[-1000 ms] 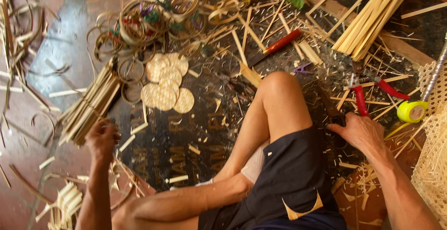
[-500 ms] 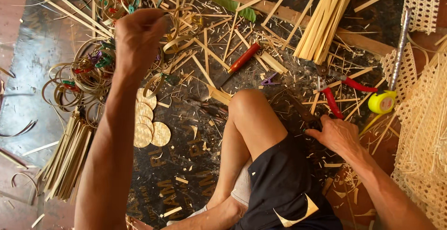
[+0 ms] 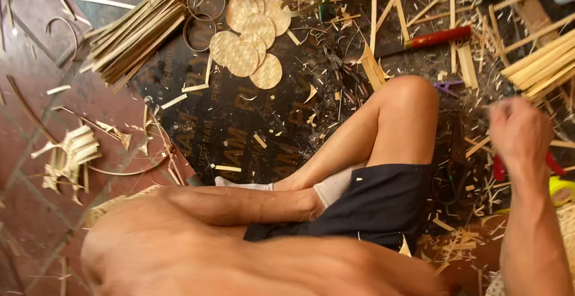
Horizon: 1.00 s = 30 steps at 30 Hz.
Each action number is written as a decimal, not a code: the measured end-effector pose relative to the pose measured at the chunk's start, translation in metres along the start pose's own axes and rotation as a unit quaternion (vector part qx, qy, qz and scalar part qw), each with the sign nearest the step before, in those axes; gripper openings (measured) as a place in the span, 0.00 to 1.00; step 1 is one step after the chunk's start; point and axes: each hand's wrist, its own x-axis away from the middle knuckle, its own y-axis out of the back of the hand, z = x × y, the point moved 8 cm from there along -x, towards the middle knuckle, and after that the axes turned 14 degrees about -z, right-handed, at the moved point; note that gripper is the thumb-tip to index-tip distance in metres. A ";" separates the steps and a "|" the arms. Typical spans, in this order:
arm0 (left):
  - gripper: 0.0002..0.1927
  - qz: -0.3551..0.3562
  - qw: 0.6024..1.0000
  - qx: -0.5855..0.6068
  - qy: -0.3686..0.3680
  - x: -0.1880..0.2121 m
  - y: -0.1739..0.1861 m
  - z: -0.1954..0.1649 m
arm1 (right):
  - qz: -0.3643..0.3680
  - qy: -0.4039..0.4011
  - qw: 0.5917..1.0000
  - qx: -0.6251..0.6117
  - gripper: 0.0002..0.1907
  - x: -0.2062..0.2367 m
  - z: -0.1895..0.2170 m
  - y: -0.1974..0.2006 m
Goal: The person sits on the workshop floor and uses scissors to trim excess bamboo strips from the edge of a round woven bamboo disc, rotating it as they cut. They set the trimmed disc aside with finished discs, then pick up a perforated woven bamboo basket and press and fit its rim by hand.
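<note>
While blurred — right hand (image 3: pixel 520 133) above red-handled tool (image 3: pixel 500 167)

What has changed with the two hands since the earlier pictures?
The left hand, which was reaching up over the bamboo rings half a second ago, has gone out of view; only its bare arm lies across the lap. The right hand has lifted from the floor and now hangs closed and blurred above the red-handled tool. The round woven discs, the strip bundle and the bent knee stayed as they were.

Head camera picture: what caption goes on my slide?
Right hand raised over bamboo scraps beside round woven bamboo discs.
</note>
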 end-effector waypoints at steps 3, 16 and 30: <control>0.07 -0.146 0.985 -0.045 0.075 0.063 0.028 0.016 | -0.064 0.004 0.995 -0.079 0.18 -0.079 0.012 0.012; 0.06 -0.924 0.280 -0.106 0.238 0.504 -0.119 0.198 | 0.170 0.122 0.961 -0.179 0.15 0.089 0.227 -0.101; 0.06 -0.860 0.230 -0.266 0.370 0.513 -0.205 0.227 | 0.325 0.230 0.910 -0.113 0.13 0.230 0.323 -0.125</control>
